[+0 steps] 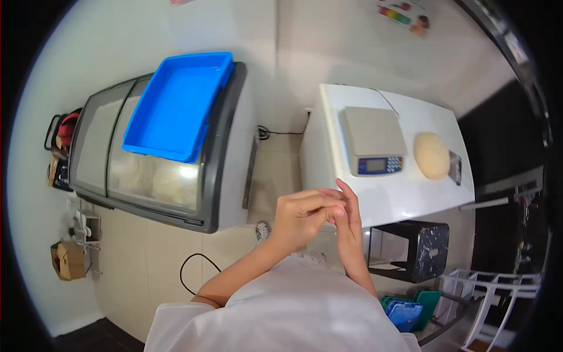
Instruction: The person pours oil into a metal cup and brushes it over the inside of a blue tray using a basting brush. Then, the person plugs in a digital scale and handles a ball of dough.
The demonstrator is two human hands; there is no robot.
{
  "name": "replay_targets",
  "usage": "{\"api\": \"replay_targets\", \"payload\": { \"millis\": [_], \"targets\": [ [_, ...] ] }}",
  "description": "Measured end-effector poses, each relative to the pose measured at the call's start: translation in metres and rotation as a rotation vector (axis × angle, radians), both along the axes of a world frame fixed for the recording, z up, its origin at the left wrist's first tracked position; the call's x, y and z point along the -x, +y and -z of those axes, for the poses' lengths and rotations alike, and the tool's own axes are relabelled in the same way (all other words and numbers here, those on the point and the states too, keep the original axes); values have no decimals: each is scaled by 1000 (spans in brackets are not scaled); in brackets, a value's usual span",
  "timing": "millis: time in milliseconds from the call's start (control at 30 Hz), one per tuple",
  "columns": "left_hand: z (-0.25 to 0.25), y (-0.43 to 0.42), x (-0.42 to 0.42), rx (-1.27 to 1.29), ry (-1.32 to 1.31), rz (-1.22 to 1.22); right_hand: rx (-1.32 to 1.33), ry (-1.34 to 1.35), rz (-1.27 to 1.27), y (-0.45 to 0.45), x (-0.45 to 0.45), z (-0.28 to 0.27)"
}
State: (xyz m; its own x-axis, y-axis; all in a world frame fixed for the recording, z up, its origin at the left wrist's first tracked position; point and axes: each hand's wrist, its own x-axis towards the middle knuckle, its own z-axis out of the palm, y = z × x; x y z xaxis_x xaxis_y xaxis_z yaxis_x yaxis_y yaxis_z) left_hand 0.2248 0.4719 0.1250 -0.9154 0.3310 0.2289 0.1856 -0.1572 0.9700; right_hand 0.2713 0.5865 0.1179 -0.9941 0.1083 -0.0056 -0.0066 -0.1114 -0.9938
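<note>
My left hand (301,220) is held in front of my body with its fingers pinched together against my other hand; whether something small is between them is hidden. My right hand (348,220) is upright beside it, fingers stretched out and touching the left fingertips. To the right, a white table-like surface (387,202) bears a digital scale (373,135) with nothing on its plate. Right of the scale lies a round ball of pale dough (432,155), with a small dark packet (455,168) against its side.
At the left stands a glass-topped chest freezer (94,141) with a blue tray (176,105) on its lid. A black stool (431,252), blue and green baskets (404,314) and a white rack (492,281) are at the lower right. A cardboard box (70,261) stands far left.
</note>
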Motion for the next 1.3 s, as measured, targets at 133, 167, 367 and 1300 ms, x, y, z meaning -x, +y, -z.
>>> {"api": "replay_targets", "payload": {
  "millis": [133, 167, 367, 1300],
  "targets": [
    [11, -59, 48, -81, -166, -174, 41, -78, -96, -63, 63, 11],
    [16, -73, 58, -102, -226, -208, 64, -119, -120, -77, 75, 17],
    [57, -106, 115, -123, -388, -321, 98, -277, -305, -100, 153, 53],
    [298, -44, 323, 51, -988, -357, 847, -766, 561, 27, 556, 494]
  ]
}}
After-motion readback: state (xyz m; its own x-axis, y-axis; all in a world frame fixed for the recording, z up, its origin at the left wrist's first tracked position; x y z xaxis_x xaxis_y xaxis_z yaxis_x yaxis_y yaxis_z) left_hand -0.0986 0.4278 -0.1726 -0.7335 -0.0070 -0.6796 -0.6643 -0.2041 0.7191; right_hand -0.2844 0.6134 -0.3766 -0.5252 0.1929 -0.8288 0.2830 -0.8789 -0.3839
